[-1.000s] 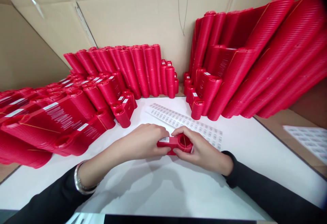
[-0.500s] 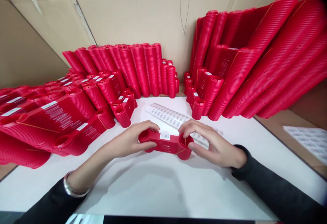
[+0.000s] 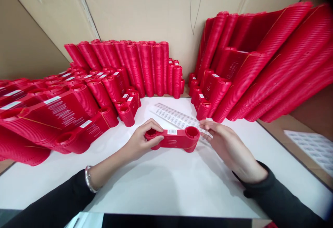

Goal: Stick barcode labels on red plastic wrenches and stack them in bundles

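Observation:
My left hand (image 3: pixel 145 138) is closed around the left end of a small red bundle of stacked, ribbed plastic pieces (image 3: pixel 179 140), thumb in front and fingers behind. The bundle has a round hollow at each end, a white barcode label (image 3: pixel 172 132) on top and a thin band near its right end. Off to the bundle's right, my right hand (image 3: pixel 229 144) is apart from it, fingers stretched out. Its fingertips are at the right end of a sheet of barcode labels (image 3: pixel 177 117) lying behind the bundle. Whether they touch the sheet I cannot tell.
Banded, labelled red stacks (image 3: pixel 78 104) crowd the left side of the white table (image 3: pixel 145 186). Taller stacks (image 3: pixel 148 70) stand at the back, and long ones (image 3: pixel 260 75) lean on the right. Another label sheet (image 3: pixel 309 148) lies at the far right. Cardboard walls (image 3: pixel 145 9) enclose the table.
My right hand has let go of the bundle's right end and moved right, beside the label sheet. My left hand still holds the left end. The view has shifted slightly.

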A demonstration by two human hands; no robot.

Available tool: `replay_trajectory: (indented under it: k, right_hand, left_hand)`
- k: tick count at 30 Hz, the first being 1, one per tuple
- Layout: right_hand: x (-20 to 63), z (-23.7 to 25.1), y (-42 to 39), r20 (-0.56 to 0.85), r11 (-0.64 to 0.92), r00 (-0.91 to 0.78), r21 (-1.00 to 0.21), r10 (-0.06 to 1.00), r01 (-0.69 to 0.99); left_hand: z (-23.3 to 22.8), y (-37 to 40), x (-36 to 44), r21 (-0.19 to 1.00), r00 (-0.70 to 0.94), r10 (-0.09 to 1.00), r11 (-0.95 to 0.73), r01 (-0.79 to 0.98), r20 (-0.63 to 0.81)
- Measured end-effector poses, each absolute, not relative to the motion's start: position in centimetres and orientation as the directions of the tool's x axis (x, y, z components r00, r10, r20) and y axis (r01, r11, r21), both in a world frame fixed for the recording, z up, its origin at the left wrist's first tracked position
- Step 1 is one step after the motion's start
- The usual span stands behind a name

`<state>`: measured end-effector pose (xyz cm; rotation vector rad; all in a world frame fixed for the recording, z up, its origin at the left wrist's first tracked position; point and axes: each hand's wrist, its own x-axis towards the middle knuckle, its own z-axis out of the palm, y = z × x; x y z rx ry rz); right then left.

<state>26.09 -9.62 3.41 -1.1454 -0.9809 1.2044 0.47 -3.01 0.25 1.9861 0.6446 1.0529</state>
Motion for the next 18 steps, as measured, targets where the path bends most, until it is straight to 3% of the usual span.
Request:
replay_trajectory:
  k: [1, 3, 6, 8, 11, 15, 18]
  right_hand:
    - [26.3, 3.1, -9.9, -0.069, -0.031, 0.141, -0.966, 0.988, -0.256]
    - [26.8, 2.3, -10.5, -0.119, -0.091, 0.132, -0.976, 0.984, -0.2]
    - [27.2, 0.7, -11.5, -0.129, -0.151, 0.108, -0.963, 0.986, 0.223]
    - [27.3, 0.0, -11.8, -0.093, -0.109, 0.057, -0.863, 0.994, 0.494]
    - [27.2, 1.1, -11.9, -0.037, 0.009, -0.047, -0.683, 0.998, 0.73]
    - [26.4, 5.8, -11.2, 0.233, 0.136, 0.003, -0.578, 0.972, 0.804]
    - [24.8, 8.7, -9.8, 0.286, 0.369, -0.259, -0.458, 0.922, 0.809]
  left_hand:
    - [0.2, -3.0, 0.5, 0.822, 0.527, 0.721, -0.565, 0.073, 0.449]
    - [0.2, -3.0, 0.4, 0.825, 0.528, 0.722, -0.562, 0.068, 0.448]
    - [0.2, -3.1, 0.5, 0.828, 0.526, 0.725, -0.557, 0.07, 0.444]
    - [0.3, -3.2, 0.6, 0.829, 0.523, 0.731, -0.554, 0.08, 0.438]
    - [0.5, -3.6, 0.5, 0.861, 0.531, 0.757, -0.5, 0.096, 0.381]
    - [0.6, -3.8, 0.2, 0.953, 0.605, 0.767, -0.299, 0.044, 0.213]
    - [0.7, -3.6, -0.3, 0.972, 0.652, 0.741, -0.235, 0.028, 0.16]
